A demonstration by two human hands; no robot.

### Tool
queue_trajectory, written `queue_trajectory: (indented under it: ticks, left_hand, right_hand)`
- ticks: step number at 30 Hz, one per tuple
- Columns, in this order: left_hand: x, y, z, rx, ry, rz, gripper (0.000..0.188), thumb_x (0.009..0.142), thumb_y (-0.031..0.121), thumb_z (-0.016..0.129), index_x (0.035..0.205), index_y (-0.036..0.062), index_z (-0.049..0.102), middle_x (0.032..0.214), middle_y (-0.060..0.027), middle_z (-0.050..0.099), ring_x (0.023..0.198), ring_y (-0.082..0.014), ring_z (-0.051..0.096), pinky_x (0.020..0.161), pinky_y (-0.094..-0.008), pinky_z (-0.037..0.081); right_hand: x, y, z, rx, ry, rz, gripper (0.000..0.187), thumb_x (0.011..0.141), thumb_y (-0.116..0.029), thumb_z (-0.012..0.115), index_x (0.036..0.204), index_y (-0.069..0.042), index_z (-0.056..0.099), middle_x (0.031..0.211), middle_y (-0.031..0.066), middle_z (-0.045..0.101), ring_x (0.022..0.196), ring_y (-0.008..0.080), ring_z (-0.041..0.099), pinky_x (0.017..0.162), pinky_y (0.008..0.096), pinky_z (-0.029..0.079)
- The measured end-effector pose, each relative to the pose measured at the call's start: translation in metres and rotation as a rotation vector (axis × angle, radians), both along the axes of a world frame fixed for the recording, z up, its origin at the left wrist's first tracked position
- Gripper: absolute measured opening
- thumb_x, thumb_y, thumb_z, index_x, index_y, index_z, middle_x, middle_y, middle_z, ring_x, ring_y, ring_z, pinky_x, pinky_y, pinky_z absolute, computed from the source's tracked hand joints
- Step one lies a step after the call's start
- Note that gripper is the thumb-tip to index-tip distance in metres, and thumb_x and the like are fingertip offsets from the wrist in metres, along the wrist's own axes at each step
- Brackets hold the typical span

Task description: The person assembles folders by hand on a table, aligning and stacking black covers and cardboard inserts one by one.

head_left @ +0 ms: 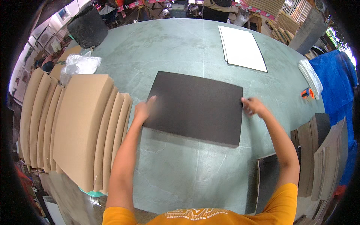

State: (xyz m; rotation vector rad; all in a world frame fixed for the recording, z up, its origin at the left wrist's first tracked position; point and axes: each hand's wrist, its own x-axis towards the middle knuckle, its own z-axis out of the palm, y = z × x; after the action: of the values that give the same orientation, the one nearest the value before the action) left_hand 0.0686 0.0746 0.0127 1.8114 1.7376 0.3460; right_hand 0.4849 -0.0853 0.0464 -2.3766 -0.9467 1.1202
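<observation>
A large black rectangular board (197, 108) is in front of me, slightly tilted, with a shadow below its near edge. My left hand (141, 111) grips its left edge, thumb on top and the other fingers hidden underneath. At the opposite edge my right hand (254, 106) is closed, thumb pressed to the board's side; some of its fingers are blurred. Whether the board is one thick panel or a shallow stack I cannot tell.
Stacks of brown cardboard (80, 123) stand at the left beside clear plastic (80, 63). White sheets (243, 48) lie at the far right of the green table (165, 41). An orange tape roll (307, 93) sits by the right edge, near upright dark and grey boards (313, 150).
</observation>
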Motion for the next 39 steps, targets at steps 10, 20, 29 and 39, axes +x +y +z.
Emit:
queue_trajectory:
  ticks: [10, 20, 29, 39]
  left_hand:
    - [0.043, 0.041, -0.014, 0.100, -0.023, 0.076, 0.078, 0.082, 0.063, 0.039, 0.086, -0.0123, 0.061, 0.089, -0.0310, 0.059, 0.089, -0.0425, 0.057, 0.078, -0.0457, 0.043]
    - [0.018, 0.028, -0.001, 0.013, 0.084, -0.053, 0.072, 0.083, 0.061, 0.039, 0.101, -0.0062, 0.057, 0.104, -0.0258, 0.057, 0.101, -0.0408, 0.052, 0.084, -0.0485, 0.040]
    - [0.022, -0.007, -0.014, 0.255, 0.093, -0.025, 0.070, 0.084, 0.061, 0.036, 0.108, -0.0034, 0.048, 0.111, -0.0253, 0.051, 0.101, -0.0400, 0.050, 0.085, -0.0480, 0.039]
    - [0.109, -0.067, 0.026, 0.762, 0.276, -0.444, 0.047, 0.081, 0.034, 0.057, 0.119, 0.0070, 0.050, 0.114, -0.0170, 0.053, 0.107, -0.0319, 0.048, 0.088, -0.0442, 0.039]
  right_hand:
    - [-0.015, 0.005, -0.072, 0.506, -0.184, -0.226, 0.037, 0.083, -0.021, 0.058, 0.109, 0.006, 0.056, 0.096, 0.0169, 0.063, 0.084, 0.0227, 0.060, 0.077, 0.0323, 0.044]
    - [-0.044, -0.011, -0.077, 0.501, -0.330, -0.272, 0.044, 0.081, -0.020, 0.056, 0.115, 0.008, 0.050, 0.108, 0.0282, 0.055, 0.103, 0.0382, 0.053, 0.088, 0.0410, 0.041]
    - [-0.067, -0.014, -0.071, 0.499, -0.552, -0.251, 0.038, 0.083, -0.014, 0.051, 0.115, 0.008, 0.050, 0.106, 0.0278, 0.056, 0.103, 0.0379, 0.052, 0.088, 0.0396, 0.040]
    - [-0.036, -0.275, 0.092, 0.588, -0.586, -0.204, 0.046, 0.087, -0.034, 0.052, 0.118, -0.001, 0.051, 0.124, 0.0172, 0.049, 0.117, 0.0297, 0.044, 0.098, 0.0353, 0.033]
